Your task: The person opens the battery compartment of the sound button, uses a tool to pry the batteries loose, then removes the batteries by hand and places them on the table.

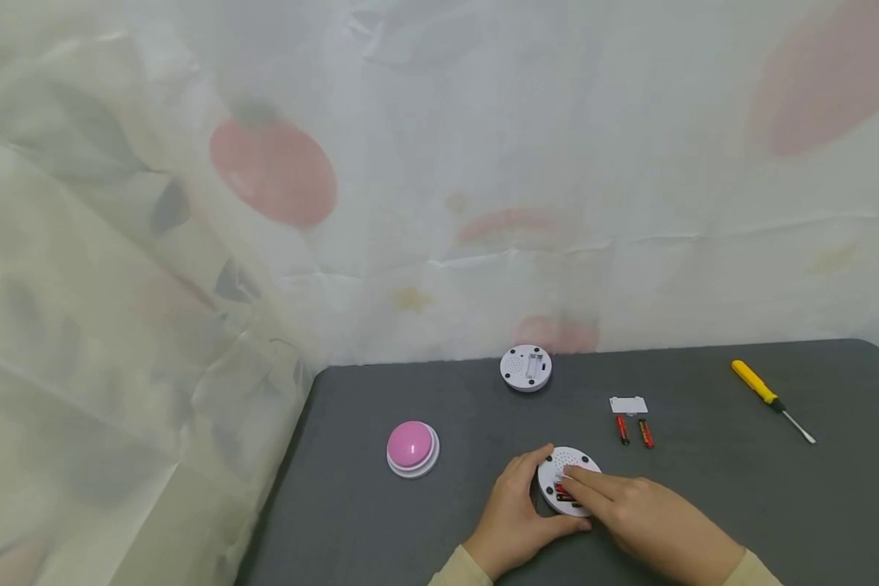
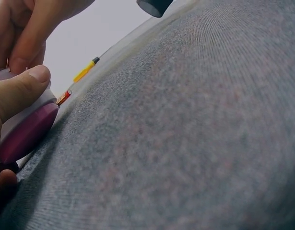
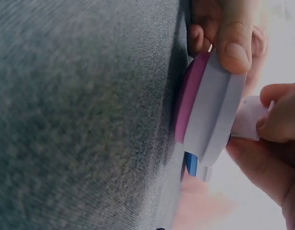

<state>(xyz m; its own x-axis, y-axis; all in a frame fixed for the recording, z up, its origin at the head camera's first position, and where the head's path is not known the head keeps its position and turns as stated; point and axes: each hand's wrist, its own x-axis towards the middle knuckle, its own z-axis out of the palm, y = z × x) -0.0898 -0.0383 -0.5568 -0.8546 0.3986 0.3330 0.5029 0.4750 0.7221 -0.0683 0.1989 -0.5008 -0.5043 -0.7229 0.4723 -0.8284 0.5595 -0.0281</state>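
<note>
My left hand (image 1: pixel 516 517) grips the rim of a round push-button (image 1: pixel 567 460), which lies with its white underside up. In the right wrist view its pink dome (image 3: pixel 191 98) faces down to the table. Red-and-black batteries (image 1: pixel 566 496) show in its bay, partly hidden by fingers. My right hand (image 1: pixel 648 517) reaches over the bay from the right. In the right wrist view its thumb and fingers pinch a small white battery cover (image 3: pixel 248 119), its edge at the underside. The left thumb (image 2: pixel 25 88) presses along the button's side.
A pink button (image 1: pixel 410 445) stands dome up at the left. Another button (image 1: pixel 526 368) lies upside down at the back with its battery bay uncovered. To the right are a white battery cover (image 1: pixel 628 404), two batteries (image 1: pixel 646 434) and a yellow-handled screwdriver (image 1: pixel 765 391).
</note>
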